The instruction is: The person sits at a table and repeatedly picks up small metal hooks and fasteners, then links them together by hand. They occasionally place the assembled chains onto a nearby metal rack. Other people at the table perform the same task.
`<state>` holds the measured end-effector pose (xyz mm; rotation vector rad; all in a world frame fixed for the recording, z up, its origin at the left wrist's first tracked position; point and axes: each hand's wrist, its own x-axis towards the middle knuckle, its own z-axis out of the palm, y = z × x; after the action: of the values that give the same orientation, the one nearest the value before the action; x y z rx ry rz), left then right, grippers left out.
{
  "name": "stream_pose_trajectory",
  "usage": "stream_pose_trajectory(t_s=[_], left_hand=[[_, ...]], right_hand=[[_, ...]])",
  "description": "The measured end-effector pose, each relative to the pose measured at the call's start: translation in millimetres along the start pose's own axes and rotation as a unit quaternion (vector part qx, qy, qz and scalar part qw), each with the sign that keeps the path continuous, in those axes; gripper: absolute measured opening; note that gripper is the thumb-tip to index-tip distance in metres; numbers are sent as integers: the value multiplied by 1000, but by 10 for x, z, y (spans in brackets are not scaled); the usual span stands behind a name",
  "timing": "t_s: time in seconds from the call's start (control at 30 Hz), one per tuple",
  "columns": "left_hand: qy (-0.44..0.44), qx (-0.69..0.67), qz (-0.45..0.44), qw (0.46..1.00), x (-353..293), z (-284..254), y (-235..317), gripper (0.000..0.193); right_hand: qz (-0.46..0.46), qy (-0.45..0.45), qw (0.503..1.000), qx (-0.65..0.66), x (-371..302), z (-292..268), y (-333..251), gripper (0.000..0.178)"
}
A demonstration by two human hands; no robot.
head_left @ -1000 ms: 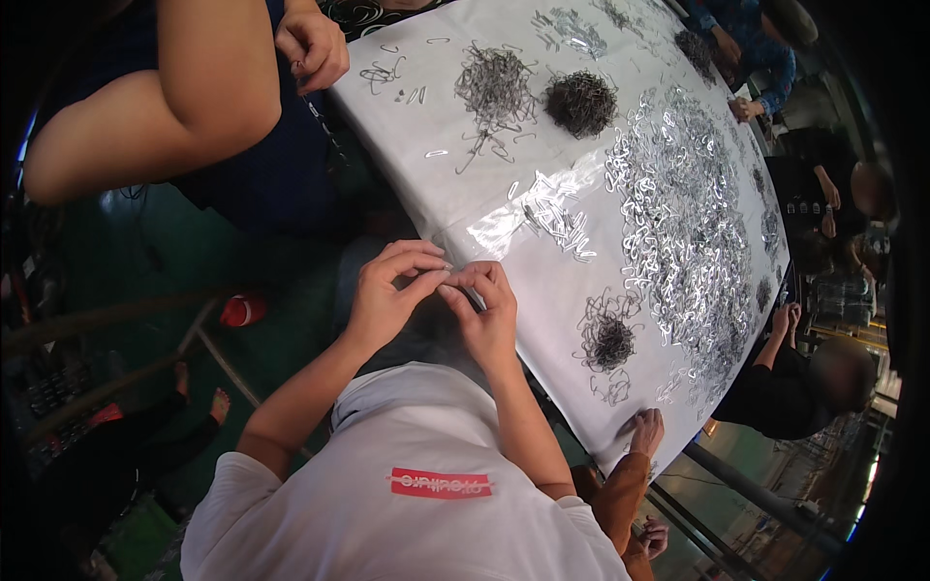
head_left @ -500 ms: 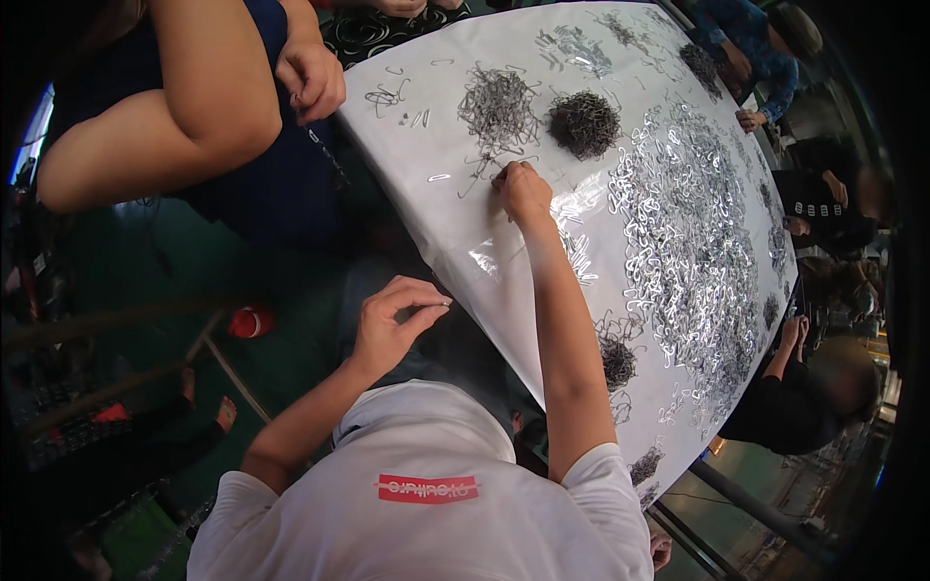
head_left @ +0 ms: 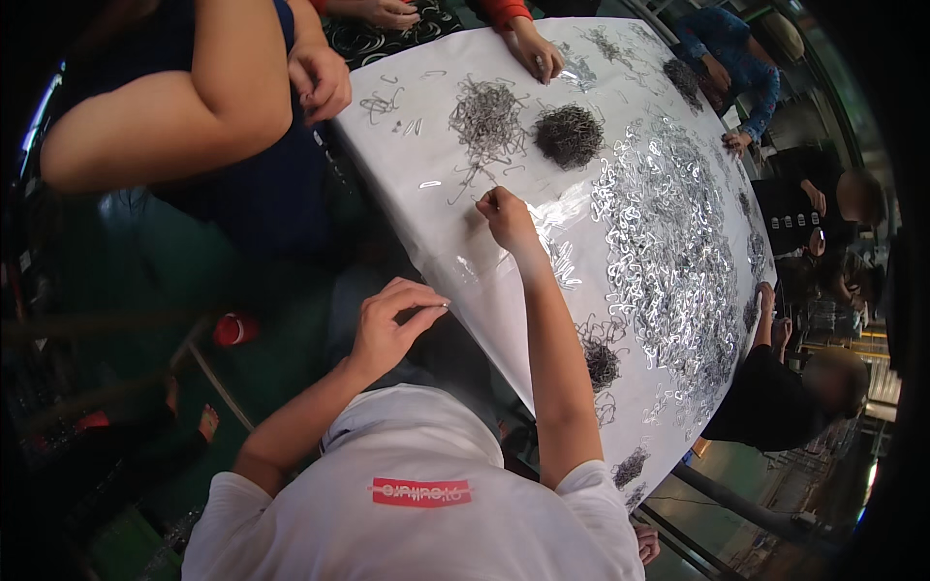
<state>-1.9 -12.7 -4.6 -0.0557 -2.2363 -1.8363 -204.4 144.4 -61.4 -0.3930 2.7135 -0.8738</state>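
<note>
My left hand (head_left: 395,324) hovers just off the near left table edge. Its thumb and fingers pinch something tiny; only a pale glint shows at the tips. Low over the white-covered table (head_left: 489,276), my right hand (head_left: 508,219) has its fingers curled together; whatever they hold is hidden. Just beyond it lies a loose heap of bent grey wire hooks (head_left: 486,118), with a few stray hooks between heap and fingers. To the right of that heap sits a dense dark mound of wire pieces (head_left: 570,136). Shiny flat metal pieces (head_left: 562,261) lie beside my right wrist.
A broad spread of shiny bent wire pieces (head_left: 668,252) covers the table's middle right. A smaller dark heap (head_left: 601,366) lies right of my forearm. A co-worker's hand (head_left: 536,53) in a red sleeve reaches over the far edge. Other people sit around the table. A red container (head_left: 231,330) stands on the floor.
My right hand has drawn slightly back toward me from the hooks. My left hand keeps its pinch. A co-worker's red-sleeved hand has come in over the far edge. The whole view has shifted slightly.
</note>
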Motion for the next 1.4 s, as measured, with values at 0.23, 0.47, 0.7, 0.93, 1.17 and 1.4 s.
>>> stream_pose_trajectory(t_s=[0.23, 0.47, 0.7, 0.93, 1.17, 1.4], left_hand=[[0, 8, 18, 1000, -22, 10, -52, 15], [4, 1, 27, 1000, -28, 34, -47, 19], [29, 34, 61, 997, -34, 75, -51, 23], [66, 58, 81, 993, -55, 133, -74, 25], [67, 71, 118, 988, -54, 170, -108, 28], [86, 102, 117, 984, 290, 234, -425, 26]], right_hand=[[87, -42, 835, 542, -1327, -186, -536, 16], [113, -11, 806, 581, -1762, -73, -755, 11], [82, 91, 813, 570, -1756, 165, -811, 7], [55, 155, 798, 580, -1829, 298, -863, 7], [33, 186, 797, 574, -1793, 378, -833, 5], [-51, 253, 817, 516, -1805, 433, -759, 6]])
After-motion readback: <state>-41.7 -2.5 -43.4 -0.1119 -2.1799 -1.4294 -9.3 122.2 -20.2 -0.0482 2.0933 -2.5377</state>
